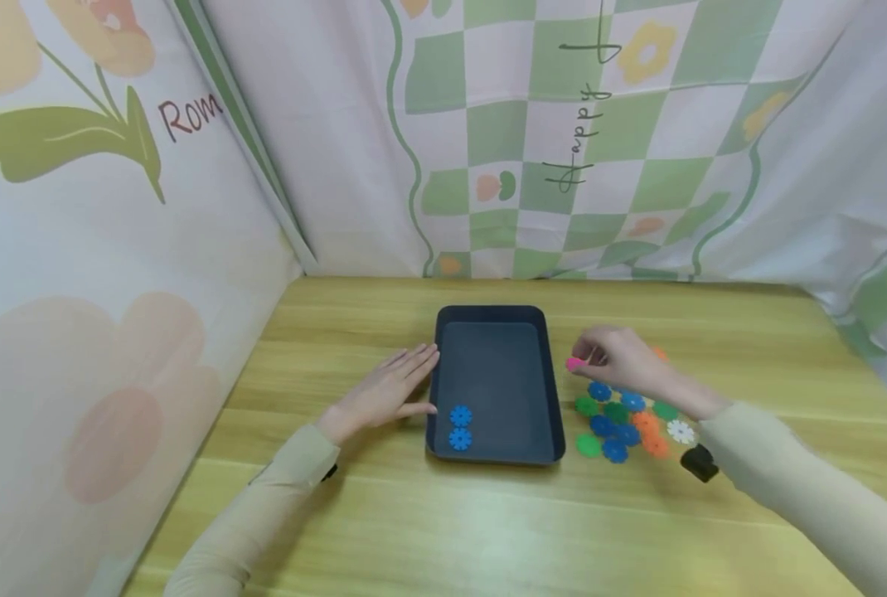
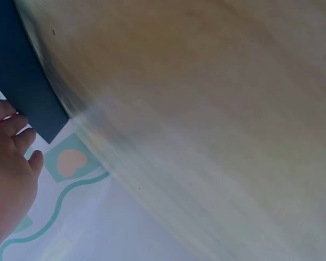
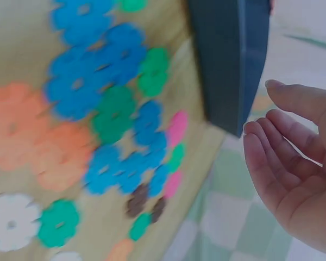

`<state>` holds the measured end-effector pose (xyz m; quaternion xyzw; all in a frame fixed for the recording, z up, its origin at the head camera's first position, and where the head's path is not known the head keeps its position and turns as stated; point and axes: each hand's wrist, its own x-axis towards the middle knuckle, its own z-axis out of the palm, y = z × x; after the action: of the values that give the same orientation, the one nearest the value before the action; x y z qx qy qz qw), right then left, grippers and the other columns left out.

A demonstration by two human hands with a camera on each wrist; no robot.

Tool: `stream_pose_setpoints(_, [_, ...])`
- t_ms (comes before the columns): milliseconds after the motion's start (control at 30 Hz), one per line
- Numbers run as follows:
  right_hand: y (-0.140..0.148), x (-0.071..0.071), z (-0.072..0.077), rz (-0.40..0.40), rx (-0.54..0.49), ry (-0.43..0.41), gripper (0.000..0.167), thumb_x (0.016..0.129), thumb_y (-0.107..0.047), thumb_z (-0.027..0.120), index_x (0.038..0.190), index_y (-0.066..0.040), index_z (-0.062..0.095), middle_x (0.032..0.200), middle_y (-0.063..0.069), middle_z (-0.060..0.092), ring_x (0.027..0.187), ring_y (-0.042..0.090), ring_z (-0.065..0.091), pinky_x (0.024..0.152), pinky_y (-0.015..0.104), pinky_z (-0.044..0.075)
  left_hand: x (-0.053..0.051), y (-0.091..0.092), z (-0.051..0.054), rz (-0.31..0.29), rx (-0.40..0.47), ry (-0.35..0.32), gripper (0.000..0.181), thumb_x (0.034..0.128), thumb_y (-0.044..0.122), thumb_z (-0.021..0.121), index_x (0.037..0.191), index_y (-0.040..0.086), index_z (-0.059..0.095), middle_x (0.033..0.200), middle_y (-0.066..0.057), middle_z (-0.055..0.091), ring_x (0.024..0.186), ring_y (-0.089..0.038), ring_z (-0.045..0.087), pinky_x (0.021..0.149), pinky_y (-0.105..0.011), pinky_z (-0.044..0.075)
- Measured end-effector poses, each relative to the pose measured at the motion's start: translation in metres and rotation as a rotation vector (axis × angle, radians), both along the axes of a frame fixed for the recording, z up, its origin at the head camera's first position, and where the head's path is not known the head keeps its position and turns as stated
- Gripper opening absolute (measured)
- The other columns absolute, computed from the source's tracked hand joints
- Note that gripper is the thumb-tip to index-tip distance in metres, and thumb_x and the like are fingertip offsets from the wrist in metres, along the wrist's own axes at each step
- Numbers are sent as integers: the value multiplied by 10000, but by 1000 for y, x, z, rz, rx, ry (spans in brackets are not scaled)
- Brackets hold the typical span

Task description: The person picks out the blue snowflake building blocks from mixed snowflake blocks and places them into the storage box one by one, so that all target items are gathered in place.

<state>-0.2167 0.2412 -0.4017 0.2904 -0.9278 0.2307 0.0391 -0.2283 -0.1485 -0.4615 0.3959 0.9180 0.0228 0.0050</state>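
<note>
A dark rectangular tray (image 1: 497, 390) lies on the table, with two blue notched plastic discs (image 1: 460, 427) at its near left corner. My left hand (image 1: 387, 390) rests against the tray's left edge, its fingers extended. The tray's outer wall (image 2: 27, 70) shows beside that hand in the left wrist view. Right of the tray, my right hand (image 1: 622, 361) hovers over a spread of discs. A pink disc (image 1: 575, 363) appears by its fingertips. In the right wrist view the thumb and loosely bent fingers stand apart, nothing visible between them, and pink discs (image 3: 176, 128) lie on the table.
Several blue (image 1: 615, 450), green (image 1: 588, 445), orange (image 1: 647, 423) and white (image 1: 680, 431) discs lie right of the tray, some overlapping. Brown discs (image 3: 137, 201) lie farther back. Printed curtains (image 1: 488, 232) border the wooden table (image 1: 488, 531) at the back and left.
</note>
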Motion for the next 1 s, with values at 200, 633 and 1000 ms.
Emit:
stream_pose_setpoints(200, [31,7,-16,-43,37,-25,134,787,-43,796,880,-16,704,773,15,698,675,61,617,593,201,546,0,1,0,0,-4,3,877,961,602,483,1585,57,194,1670,-111,169,1551,-274,191,1269,-450,222])
stream_pose_setpoints(633, [80,20,-41,-111,38,-178,241,779,-64,800,982,15,698,875,41,712,761,66,632,668,215,578,0,0,-2,-6,-11,20,879,962,608,473,1582,45,204,1667,-122,176,1547,-283,203,1266,-452,231])
stream_pose_setpoints(1000, [87,18,-45,-93,68,-200,288,746,-121,826,976,-1,702,876,36,717,757,54,636,681,233,587,-1,-1,-4,-1,-26,34,886,961,639,431,1589,66,183,1672,-104,165,1550,-265,197,1267,-434,232])
